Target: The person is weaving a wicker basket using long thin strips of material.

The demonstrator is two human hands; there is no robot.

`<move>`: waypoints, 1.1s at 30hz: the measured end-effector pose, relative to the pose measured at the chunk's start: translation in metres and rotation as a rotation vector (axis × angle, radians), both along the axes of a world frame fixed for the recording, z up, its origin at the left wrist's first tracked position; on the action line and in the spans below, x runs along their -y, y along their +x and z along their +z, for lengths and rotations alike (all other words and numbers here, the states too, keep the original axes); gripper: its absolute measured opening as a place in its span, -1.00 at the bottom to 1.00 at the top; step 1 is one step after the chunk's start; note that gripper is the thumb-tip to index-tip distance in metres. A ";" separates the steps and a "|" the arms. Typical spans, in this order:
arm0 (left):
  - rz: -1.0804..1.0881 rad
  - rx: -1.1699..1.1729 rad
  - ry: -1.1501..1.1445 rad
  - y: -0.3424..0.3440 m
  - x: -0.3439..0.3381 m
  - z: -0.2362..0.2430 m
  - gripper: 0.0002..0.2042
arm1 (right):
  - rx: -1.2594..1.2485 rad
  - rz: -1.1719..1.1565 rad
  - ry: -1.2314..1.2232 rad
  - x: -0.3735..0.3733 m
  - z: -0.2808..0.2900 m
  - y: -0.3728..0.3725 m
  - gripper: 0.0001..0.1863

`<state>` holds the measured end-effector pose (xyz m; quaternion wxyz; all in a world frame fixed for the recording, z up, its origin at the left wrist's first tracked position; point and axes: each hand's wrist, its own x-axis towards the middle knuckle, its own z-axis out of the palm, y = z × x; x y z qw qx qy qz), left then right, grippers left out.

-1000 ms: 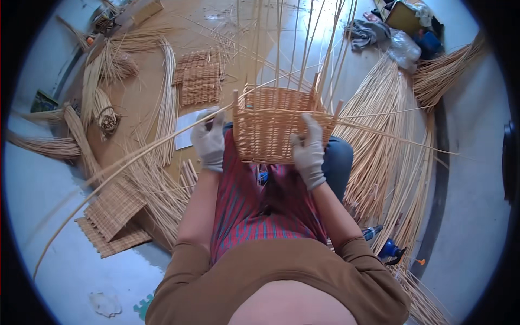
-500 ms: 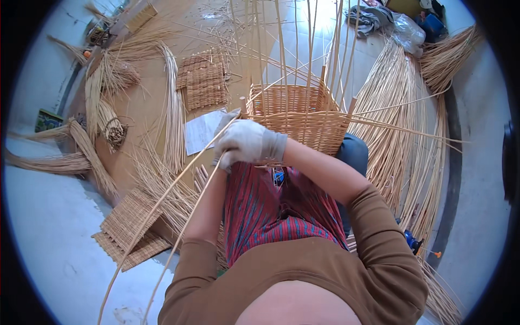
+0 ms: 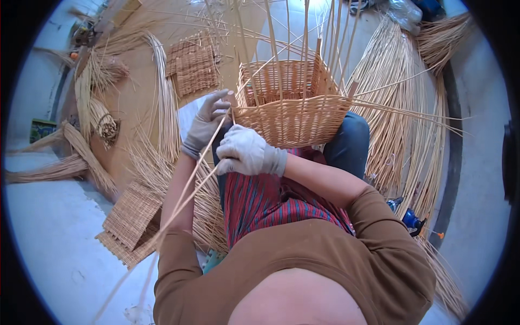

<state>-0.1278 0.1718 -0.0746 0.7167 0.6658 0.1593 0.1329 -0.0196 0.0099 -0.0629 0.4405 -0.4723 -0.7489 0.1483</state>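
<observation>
A half-woven wicker basket (image 3: 295, 122) rests against my knees, its tall upright stakes pointing away from me. At its near left corner stands a thick wooden post (image 3: 231, 98). My left hand (image 3: 205, 123), in a pale work glove, is beside that post with its fingers stretched out and apart; whether the fingertips touch it is unclear. Just below and to the right, my gloved right hand (image 3: 246, 151) is closed on a wicker strand (image 3: 203, 184) near the basket's corner. A second strand (image 3: 201, 160) runs from the corner across my left forearm, toward the lower left.
Long loose wicker strands (image 3: 382, 97) spread over the floor at right, with a blue tool (image 3: 413, 222) near my elbow. Woven panels (image 3: 192, 64) lie at far left, more panels (image 3: 131, 214) at near left. Tied bundles (image 3: 103, 122) line the left wall. Long strands jut from the basket's right side.
My left hand, mostly hidden behind the right before, now shows apart from it with fingers extended by the post. The right hand sits slightly lower, and the strands have swung closer together.
</observation>
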 end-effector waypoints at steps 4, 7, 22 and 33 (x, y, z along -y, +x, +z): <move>-0.300 -0.035 0.055 0.005 -0.026 0.012 -0.48 | -0.044 -0.064 0.043 0.012 0.004 -0.004 -0.67; -0.305 0.006 0.027 0.016 -0.025 -0.002 -0.58 | -0.859 -0.111 -0.143 0.021 -0.009 0.008 -0.77; 0.505 0.174 -0.166 0.059 0.040 -0.057 -0.80 | -0.600 -0.709 0.057 -0.030 0.043 0.098 -0.53; 0.648 0.361 0.088 0.062 0.057 -0.074 -0.57 | 0.083 -0.895 -0.326 -0.013 -0.003 0.075 -0.73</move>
